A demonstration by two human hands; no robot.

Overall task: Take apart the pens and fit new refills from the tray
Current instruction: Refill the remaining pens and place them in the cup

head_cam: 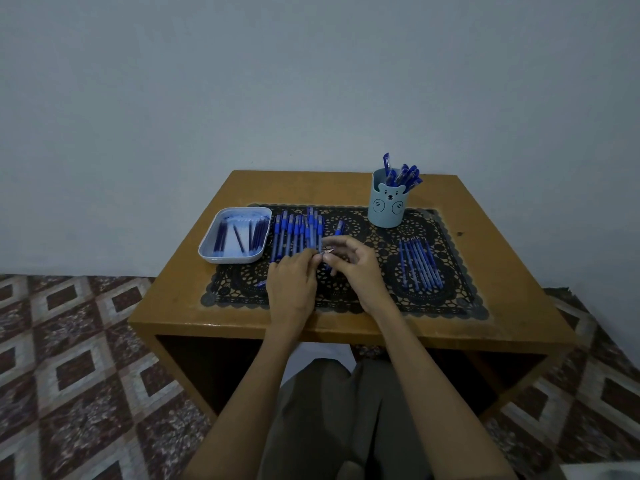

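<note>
Both hands were closed on one pen (327,251) over the middle of the mat. The left hand (292,282) had its fingers curled round the barrel, and the right hand (353,268) pinched the pale, pointed tip end between thumb and forefinger with its other fingers fanned loosely above. Most of that pen was buried under the fingers. Only the small silvery point showed between the two hands, and whether the parts had come apart could not be told.

Just beyond the knuckles lay the row of pens (298,233) — blue caps, clear barrels, side by side and pointing away from the person, their near ends touching the left fingertips. One loose pen (338,228) lay a little to the right of the row, just behind the right hand.

At the left edge of the mat sat the tray (207,252), pale blue with rounded corners, with dark refills (239,237) lying lengthways inside. Well off to the right, a second set of blue rods (420,268) lay in a neat line on the black lace mat (460,299).

At the back right stood a light-blue bear-faced cup (386,206), with capped blue pens fanning out of its top — all on a brown wooden table (180,289).
</note>
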